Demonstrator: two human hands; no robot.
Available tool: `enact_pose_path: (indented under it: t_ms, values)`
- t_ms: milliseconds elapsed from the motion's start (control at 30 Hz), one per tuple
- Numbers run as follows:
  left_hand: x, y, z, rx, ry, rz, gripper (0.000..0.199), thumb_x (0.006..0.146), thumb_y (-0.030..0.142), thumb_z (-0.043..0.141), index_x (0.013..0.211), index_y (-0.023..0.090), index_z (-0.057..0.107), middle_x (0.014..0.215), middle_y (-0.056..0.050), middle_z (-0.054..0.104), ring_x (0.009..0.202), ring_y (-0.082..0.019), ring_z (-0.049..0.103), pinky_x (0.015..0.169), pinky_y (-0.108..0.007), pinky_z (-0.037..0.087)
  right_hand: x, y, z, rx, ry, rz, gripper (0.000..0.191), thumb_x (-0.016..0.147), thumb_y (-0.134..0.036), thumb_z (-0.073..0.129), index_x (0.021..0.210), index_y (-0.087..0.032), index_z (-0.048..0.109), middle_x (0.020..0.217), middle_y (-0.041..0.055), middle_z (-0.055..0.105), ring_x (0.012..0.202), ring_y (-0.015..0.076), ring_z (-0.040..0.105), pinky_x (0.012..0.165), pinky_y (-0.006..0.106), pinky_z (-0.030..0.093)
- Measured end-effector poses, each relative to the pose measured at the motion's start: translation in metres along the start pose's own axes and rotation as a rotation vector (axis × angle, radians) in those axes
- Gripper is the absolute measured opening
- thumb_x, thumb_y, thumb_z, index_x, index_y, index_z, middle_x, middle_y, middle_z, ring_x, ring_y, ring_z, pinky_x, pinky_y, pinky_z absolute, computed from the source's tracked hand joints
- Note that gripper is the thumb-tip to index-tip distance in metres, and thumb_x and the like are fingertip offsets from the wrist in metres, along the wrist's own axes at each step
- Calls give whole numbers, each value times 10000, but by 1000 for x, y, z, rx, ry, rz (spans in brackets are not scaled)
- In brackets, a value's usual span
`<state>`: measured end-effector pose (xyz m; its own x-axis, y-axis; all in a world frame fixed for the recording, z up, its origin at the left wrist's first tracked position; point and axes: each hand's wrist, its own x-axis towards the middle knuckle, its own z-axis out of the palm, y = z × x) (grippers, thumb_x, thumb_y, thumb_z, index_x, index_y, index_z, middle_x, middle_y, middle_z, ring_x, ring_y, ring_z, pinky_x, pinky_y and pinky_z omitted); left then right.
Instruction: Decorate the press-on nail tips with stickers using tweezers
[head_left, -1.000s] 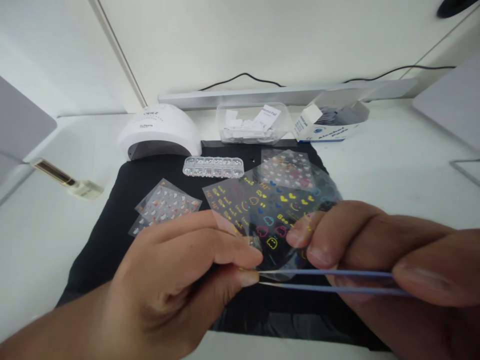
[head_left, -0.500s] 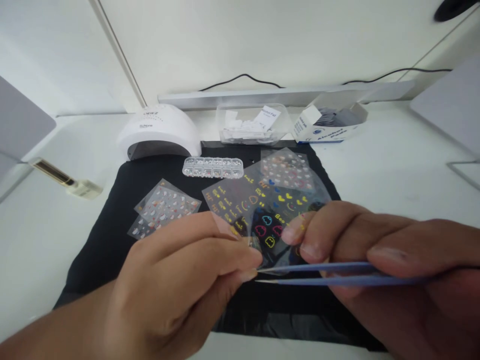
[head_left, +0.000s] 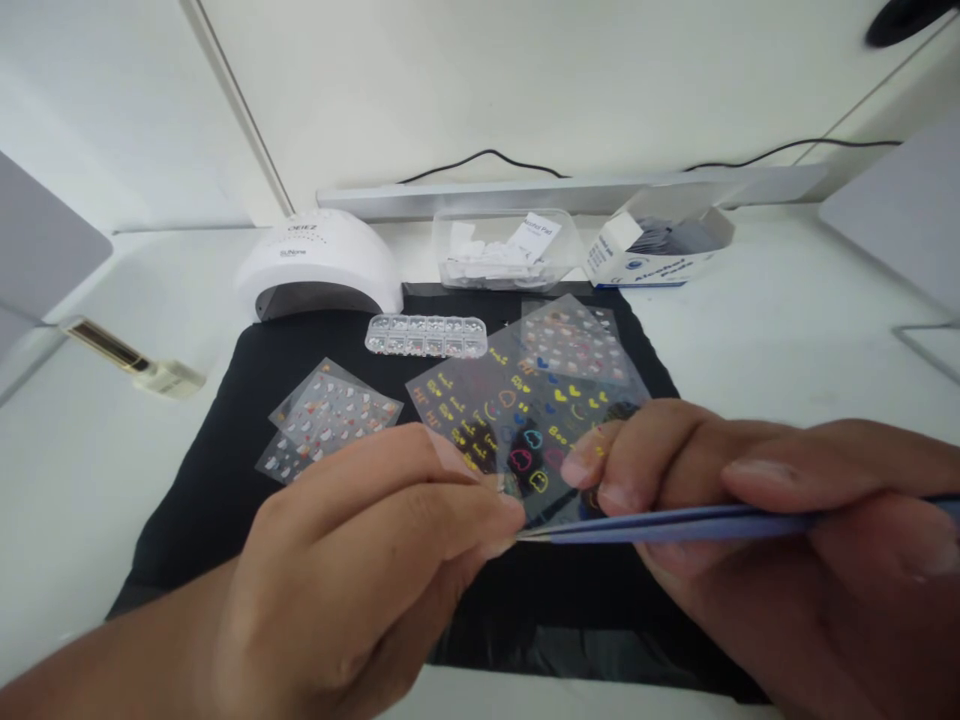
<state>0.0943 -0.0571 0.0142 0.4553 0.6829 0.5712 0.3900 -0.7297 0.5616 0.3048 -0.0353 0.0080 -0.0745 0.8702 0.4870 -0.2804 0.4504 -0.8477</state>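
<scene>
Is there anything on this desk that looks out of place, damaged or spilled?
Nothing stands out. The left hand holds a clear sticker sheet while the right hand pinches blue tweezers at its edge. Other sticker sheets overlap loosely on the black mat, nothing spilled.

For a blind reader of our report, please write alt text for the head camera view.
Two bare hands hold a clear plastic sticker sheet with colourful outline stickers above a black mat: the left hand pinches its edge, the right hand points slim blue tweezers at it. Behind lie more sticker sheets, a clear rhinestone box and a white dome nail lamp.
</scene>
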Motion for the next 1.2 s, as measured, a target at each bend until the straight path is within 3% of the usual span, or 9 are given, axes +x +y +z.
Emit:
enact_pose_path:
  t_ms: [200, 400, 600, 767, 867, 1033, 1200]
  values:
    - [2, -1, -5, -2, -5, 8, 214, 848, 12, 684, 1020, 136, 709, 900, -77, 775, 794, -140, 757, 742, -176, 656, 8, -1, 4, -7, 4, 17, 386, 1009, -343, 585, 734, -234, 833, 419, 13, 587, 520, 177, 654, 579, 345, 641]
    - [0, -2, -5, 29, -32, -20, 223, 877, 43, 660, 1051, 177, 705, 931, -74, 772, 807, -156, 756, 729, -214, 665, -4, 2, -10, 84, -67, 121, 139, 927, -307, 702, 902, -246, 824, 543, 24, 641, 634, 205, 652, 681, 418, 629]
    - [-2, -1, -5, 34, -36, -20, 200, 878, 34, 649, 1032, 148, 703, 935, -90, 762, 823, -139, 753, 779, -179, 653, -14, 8, -13, 68, 39, 100, 110, 894, -428, 729, 881, -324, 762, 598, 12, 636, 714, 264, 673, 722, 526, 607]
    - [0, -1, -3, -6, -42, -33, 234, 881, 36, 644, 1055, 182, 696, 919, -78, 765, 795, -150, 747, 726, -213, 668, -16, 10, -11, 77, 58, 104, 148, 856, -475, 760, 843, -328, 744, 587, 4, 618, 730, 272, 673, 744, 527, 605]
    - [0, -2, -3, -28, -56, -42, 241, 889, 41, 643, 1067, 196, 692, 917, -77, 764, 795, -154, 742, 715, -226, 669, -12, 7, -13, 99, 31, 144, 115, 876, -448, 748, 849, -336, 754, 564, -6, 611, 707, 262, 673, 741, 507, 610]
    - [-1, -3, -3, -6, -15, -25, 178, 883, 39, 660, 1028, 132, 704, 920, -86, 748, 823, -126, 736, 776, -165, 637, -6, 2, -21, 161, -141, 302, 111, 942, -324, 697, 920, -287, 799, 543, -6, 652, 645, 207, 667, 799, 440, 622]
    - [-3, -4, -3, 9, -21, -31, 198, 882, -7, 651, 1039, 100, 704, 928, -75, 735, 852, -92, 714, 822, -128, 598, -6, 2, -21, 215, -128, 284, 162, 974, -304, 651, 952, -273, 809, 515, -14, 646, 576, 173, 604, 820, 440, 612]
